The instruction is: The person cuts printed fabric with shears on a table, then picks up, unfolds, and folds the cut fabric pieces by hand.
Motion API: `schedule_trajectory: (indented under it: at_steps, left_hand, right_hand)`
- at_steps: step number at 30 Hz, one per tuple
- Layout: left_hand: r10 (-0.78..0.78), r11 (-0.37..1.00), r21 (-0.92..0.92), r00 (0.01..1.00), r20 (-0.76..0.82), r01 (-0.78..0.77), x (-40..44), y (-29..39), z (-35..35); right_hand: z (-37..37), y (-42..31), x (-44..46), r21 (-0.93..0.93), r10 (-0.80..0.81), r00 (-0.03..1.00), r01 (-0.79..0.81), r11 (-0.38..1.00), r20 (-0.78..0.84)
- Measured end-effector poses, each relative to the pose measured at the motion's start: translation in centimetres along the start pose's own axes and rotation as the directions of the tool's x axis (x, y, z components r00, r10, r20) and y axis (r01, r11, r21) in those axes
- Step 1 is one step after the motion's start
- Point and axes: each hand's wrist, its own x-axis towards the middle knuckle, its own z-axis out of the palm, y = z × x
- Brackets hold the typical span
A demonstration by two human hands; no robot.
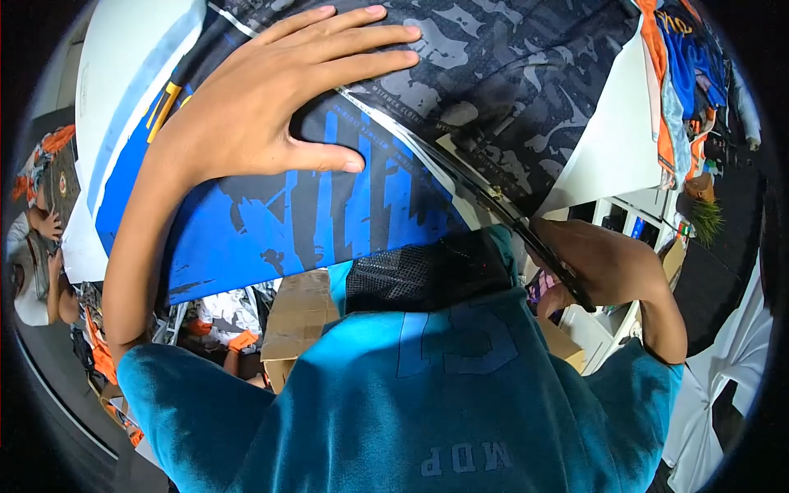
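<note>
My left hand (255, 103) lies flat on printed fabric with its fingers spread and its thumb out to the side. Under the thumb is a blue and black printed piece (353, 197) with a pointed lower edge. Above it spreads a black and grey camouflage-print piece (509, 90). A whitish strip separates the two prints. My right hand (604, 259) is closed around the handles of dark scissors (503, 203). Their blades reach up and left along the strip, at the fabric; I cannot tell how far apart the blades are.
White table surface (600, 140) shows beside the fabric. Orange and blue cloth (678, 66) piles up at the right. Below the table edge stands a cardboard box (300, 316). At far left another person (41, 263) has both hands raised. White drapery (711, 394) hangs at lower right.
</note>
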Motion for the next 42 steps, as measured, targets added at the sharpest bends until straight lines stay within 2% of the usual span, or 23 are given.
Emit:
schedule_trajectory:
  at_steps: [12, 17, 21, 26, 32, 36, 42]
  left_hand:
    - [0.001, 1.000, -0.004, 1.000, -0.001, -0.001, -0.1, 0.1, -0.2]
    - [-0.001, 1.000, -0.003, 1.000, -0.003, 0.001, -0.1, 0.1, -0.2]
    - [0.007, 1.000, 0.003, 1.000, -0.012, -0.007, -0.1, 0.0, -0.1]
    - [0.011, 1.000, 0.005, 1.000, -0.027, -0.011, -0.3, 0.0, 0.1]
    - [0.024, 1.000, 0.020, 0.999, -0.031, -0.024, -0.2, 0.0, 0.0]
    - [0.023, 1.000, 0.015, 0.999, -0.040, -0.022, -0.3, 0.0, 0.0]
    - [0.016, 1.000, 0.010, 0.999, -0.031, -0.016, -0.1, 0.0, 0.1]
  right_hand:
    - [0.2, -0.9, -0.3, -0.040, 0.038, 0.998, -0.040, 0.998, -0.046]
    - [0.5, -1.2, -0.3, 0.031, 0.099, 0.995, -0.098, 0.995, -0.019]
    - [1.2, -1.1, -0.7, -0.037, -0.047, 0.981, 0.041, 0.998, -0.190]
    - [1.0, -1.0, -0.5, -0.004, 0.060, 0.993, -0.061, 0.998, -0.100]
    - [0.4, -1.1, -0.5, -0.031, 0.000, 0.999, -0.002, 1.000, -0.053]
    - [-0.2, -1.7, -0.2, -0.009, 0.098, 0.994, -0.097, 0.995, 0.046]
    - [0.6, -1.0, -0.6, -0.020, -0.007, 0.997, 0.006, 1.000, -0.076]
